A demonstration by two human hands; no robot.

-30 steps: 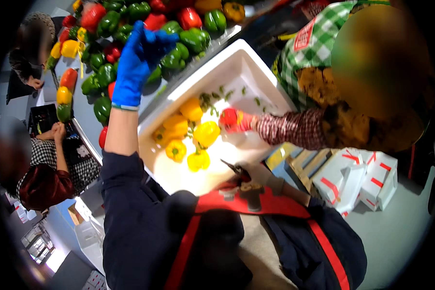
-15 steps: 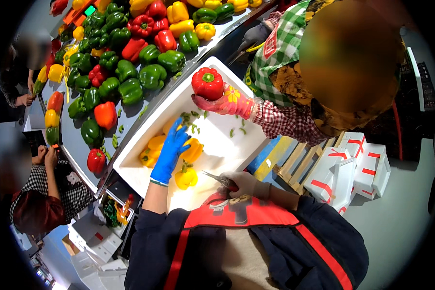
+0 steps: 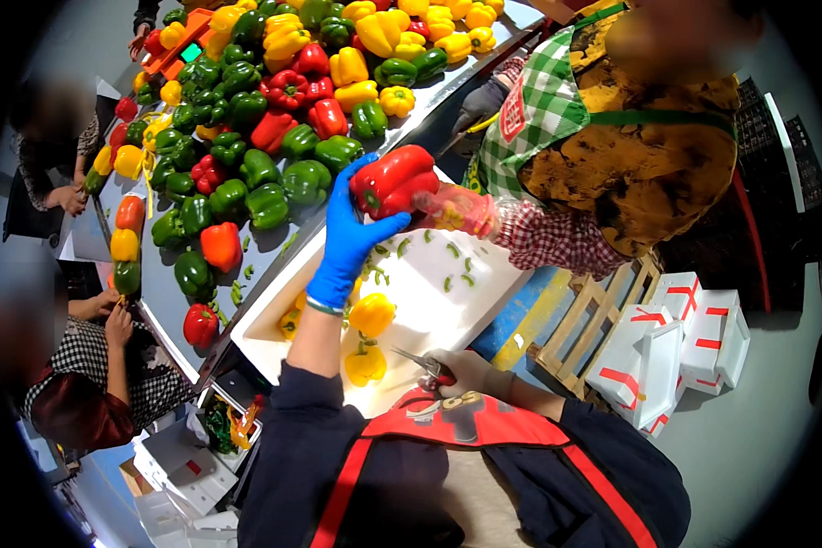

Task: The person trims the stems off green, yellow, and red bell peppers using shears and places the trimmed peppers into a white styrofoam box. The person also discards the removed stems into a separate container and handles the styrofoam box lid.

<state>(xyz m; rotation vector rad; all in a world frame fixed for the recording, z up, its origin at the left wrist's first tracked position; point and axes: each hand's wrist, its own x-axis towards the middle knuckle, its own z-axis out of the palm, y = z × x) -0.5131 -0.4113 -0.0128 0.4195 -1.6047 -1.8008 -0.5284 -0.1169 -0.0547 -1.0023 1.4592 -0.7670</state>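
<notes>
My left hand (image 3: 349,242), in a blue glove, reaches across a white box (image 3: 429,315) with its fingers and thumb around a red bell pepper (image 3: 395,180). A co-worker's hand (image 3: 457,210) in a pink flowered glove is on the same pepper from the right. Low over the near side of the box, my right hand (image 3: 470,373), in a pale glove, is closed on red-handled snips (image 3: 437,367), blades pointing left. Beside the blades lie two yellow bell peppers (image 3: 372,315); more are partly hidden behind my left forearm. Green stem pieces (image 3: 404,247) are scattered in the box.
A long table (image 3: 169,283) at the left and back bears heaped green, red and yellow peppers (image 3: 267,206). The co-worker in a green checked apron (image 3: 543,100) stands at the right. Nearby are a wooden pallet (image 3: 580,320) and white foam boxes (image 3: 644,347). Other people work at far left.
My left hand has moved up from the yellow peppers in the box and taken hold of the red pepper in the co-worker's hand. My right hand keeps the snips in nearly the same place.
</notes>
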